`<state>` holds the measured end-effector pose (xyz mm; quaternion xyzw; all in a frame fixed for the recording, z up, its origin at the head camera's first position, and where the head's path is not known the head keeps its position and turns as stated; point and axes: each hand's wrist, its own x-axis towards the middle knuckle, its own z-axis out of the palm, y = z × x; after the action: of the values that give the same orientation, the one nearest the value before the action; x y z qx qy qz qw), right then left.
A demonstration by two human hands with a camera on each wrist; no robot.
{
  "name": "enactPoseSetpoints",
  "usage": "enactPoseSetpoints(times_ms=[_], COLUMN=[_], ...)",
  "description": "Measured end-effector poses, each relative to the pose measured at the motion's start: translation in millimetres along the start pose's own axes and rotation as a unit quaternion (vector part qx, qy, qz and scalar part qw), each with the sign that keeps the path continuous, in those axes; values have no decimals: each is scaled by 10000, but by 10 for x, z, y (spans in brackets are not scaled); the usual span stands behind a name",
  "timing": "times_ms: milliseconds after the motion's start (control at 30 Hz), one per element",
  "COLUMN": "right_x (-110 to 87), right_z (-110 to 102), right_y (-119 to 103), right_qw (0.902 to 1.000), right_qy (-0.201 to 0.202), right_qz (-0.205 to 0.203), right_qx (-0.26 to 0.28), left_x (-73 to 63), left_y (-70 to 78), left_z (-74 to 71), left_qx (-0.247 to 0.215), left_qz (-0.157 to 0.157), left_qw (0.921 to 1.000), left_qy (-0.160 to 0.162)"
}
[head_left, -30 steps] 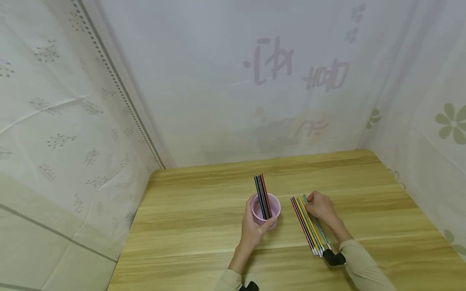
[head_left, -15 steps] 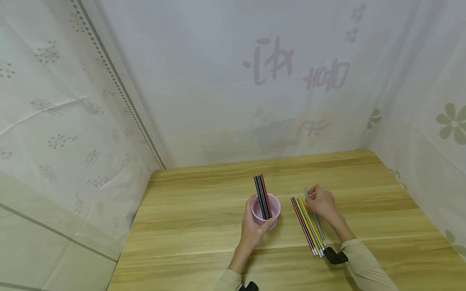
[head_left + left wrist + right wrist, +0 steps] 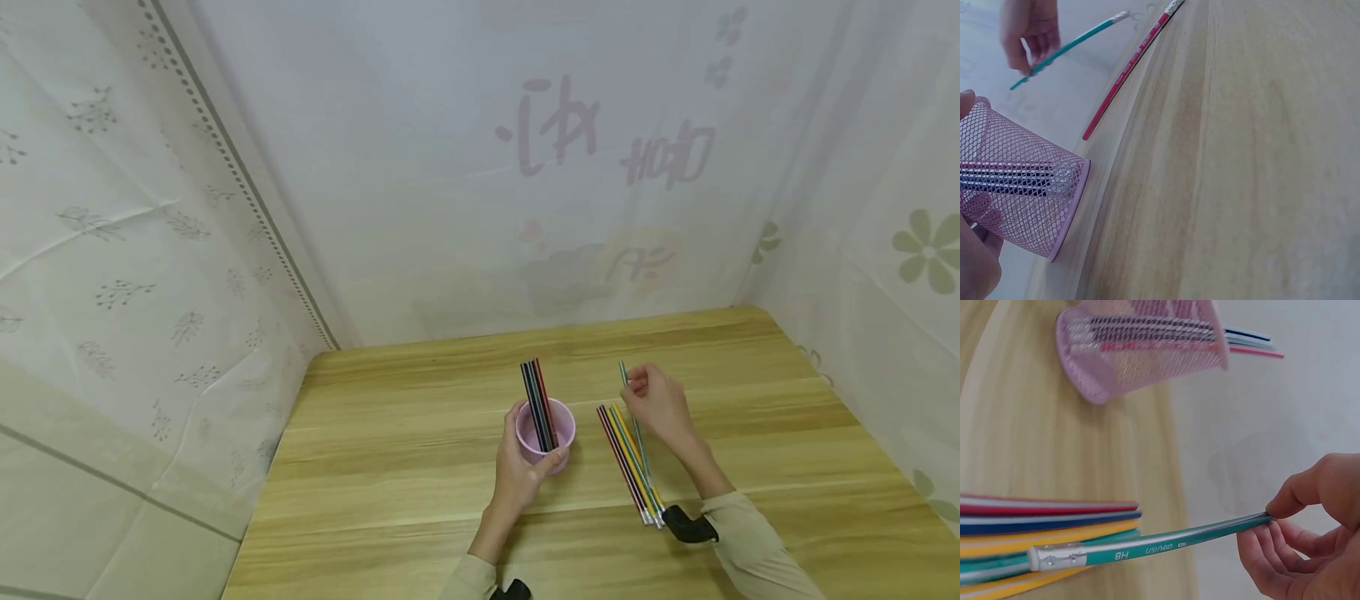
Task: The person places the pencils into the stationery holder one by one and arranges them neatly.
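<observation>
My left hand [image 3: 517, 475] grips a pink mesh pencil cup [image 3: 566, 425] round its side. Several dark pencils and a red one [image 3: 542, 379] lean together in the cup, eraser ends down in the left wrist view. Between thumb and fingertips, my right hand [image 3: 660, 404] pinches a green-and-silver pencil [image 3: 1166, 542] near its eraserless end. That pencil is raised off the table and slants, its white eraser end lower. Just below it lies a row of red, blue, yellow and green pencils [image 3: 628, 462].
The wood-grain table [image 3: 390, 467] has patterned cloth hangings [image 3: 420, 208] behind it and at both sides. A black wrist mount [image 3: 688, 525] sits on the right wrist, close to the lying pencils' eraser ends.
My right hand has lifted the green pencil from the right side of the row and moved it away from me. The left hand and cup have stayed in place.
</observation>
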<state>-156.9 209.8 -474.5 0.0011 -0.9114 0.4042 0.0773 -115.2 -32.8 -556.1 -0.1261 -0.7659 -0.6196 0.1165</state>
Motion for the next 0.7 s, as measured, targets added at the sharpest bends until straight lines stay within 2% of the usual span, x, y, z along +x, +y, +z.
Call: enactPoseSetpoints(times_ms=[200,333,500,700], right_x=[-8,4,49,83], right_z=[-16,-8,17,-7], right_y=[-200,-325,-467,-702], right_qw=[9995,9975,9920,9822], right_qy=[184,451,902,1248], right_qz=[-120,-275,-495,-791], right_qx=[247,475,737,1157], left_x=[4,8,10,12], left_y=[-4,-2,15,-3], left_z=[-13,-10,-11,-13], left_qx=[-51,-64,-53,-15], left_qz=[-101,-70,-76,-94], left_qw=[9999,9999,9999,9999], left_qy=[-71,-80,-56,-54])
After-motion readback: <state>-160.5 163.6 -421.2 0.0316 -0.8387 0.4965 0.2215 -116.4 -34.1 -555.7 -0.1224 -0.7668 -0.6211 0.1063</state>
